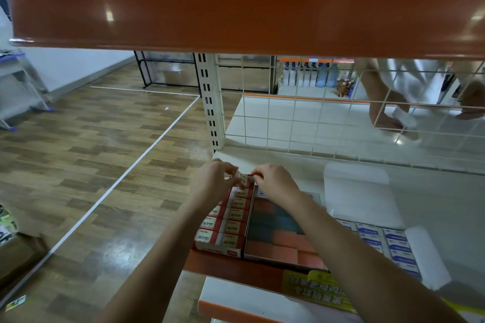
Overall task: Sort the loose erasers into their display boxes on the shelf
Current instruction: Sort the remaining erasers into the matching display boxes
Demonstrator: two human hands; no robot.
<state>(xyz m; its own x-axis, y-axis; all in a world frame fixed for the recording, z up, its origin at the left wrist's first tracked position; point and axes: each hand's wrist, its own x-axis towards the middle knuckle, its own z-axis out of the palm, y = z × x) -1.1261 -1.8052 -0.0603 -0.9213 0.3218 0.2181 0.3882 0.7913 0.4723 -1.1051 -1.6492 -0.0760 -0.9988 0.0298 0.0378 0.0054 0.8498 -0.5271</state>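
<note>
**Both hands on one eraser at the back of the red-and-white box**

The left hand (212,178) and right hand (275,183) meet over the far end of the shelf (433,204), each pinching an end of a small sleeved eraser (243,177) between curled fingers. The eraser is tilted and sits just above the back row of the red-and-white display box (225,225), which holds rows of matching erasers marked "28". Touching that box on its right is a display box of bare orange and dark grey erasers (278,233); the right forearm crosses over it. Further right, a white display box with blue-labelled erasers (393,246) lies with its lid flaps folded open. A wire grid (315,123) backs the shelf, and an orange shelf edge (236,8) spans the view overhead. A yellow label (317,290) hangs on the shelf's front lip.
</note>
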